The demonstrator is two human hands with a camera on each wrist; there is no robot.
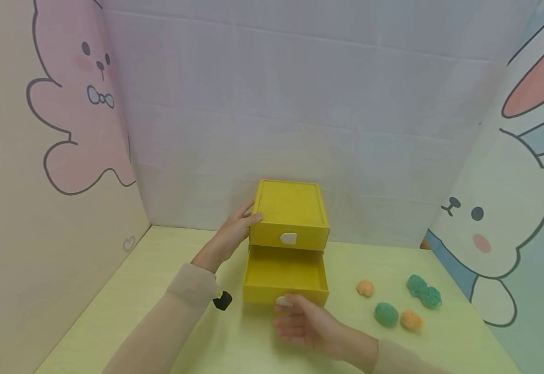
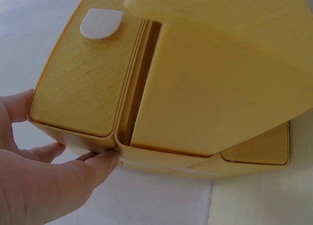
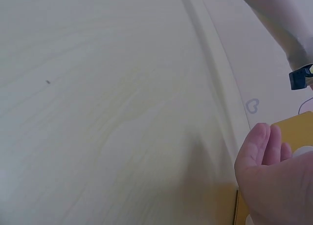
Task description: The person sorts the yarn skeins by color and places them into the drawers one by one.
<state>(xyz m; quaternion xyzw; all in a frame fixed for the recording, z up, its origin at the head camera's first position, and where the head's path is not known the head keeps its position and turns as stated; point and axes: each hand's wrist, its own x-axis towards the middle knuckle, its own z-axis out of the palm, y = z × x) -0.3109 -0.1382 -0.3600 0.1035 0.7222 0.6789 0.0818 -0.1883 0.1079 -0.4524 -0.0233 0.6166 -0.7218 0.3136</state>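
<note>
A small yellow drawer cabinet (image 1: 293, 202) stands on the table near the back wall. Its upper drawer is closed and has a white tab (image 1: 288, 238). Below it a yellow drawer (image 1: 285, 270) is pulled out, and no contents show inside. My left hand (image 1: 230, 236) holds the cabinet's upper left side, the thumb near the front top corner. In the left wrist view its fingers (image 2: 100, 166) lie against the side wall. At the pulled-out drawer's front, my right hand (image 1: 314, 327) has its thumb by the white tab (image 1: 283, 301), the other fingers loosely extended below.
To the right on the table (image 1: 347, 353) lie two orange lumps, one being the nearer orange lump (image 1: 412, 320), a green ball (image 1: 386, 315) and a double green lump (image 1: 423, 291). A black device (image 1: 222, 300) sits at the left wrist. Cartoon-printed walls border both sides.
</note>
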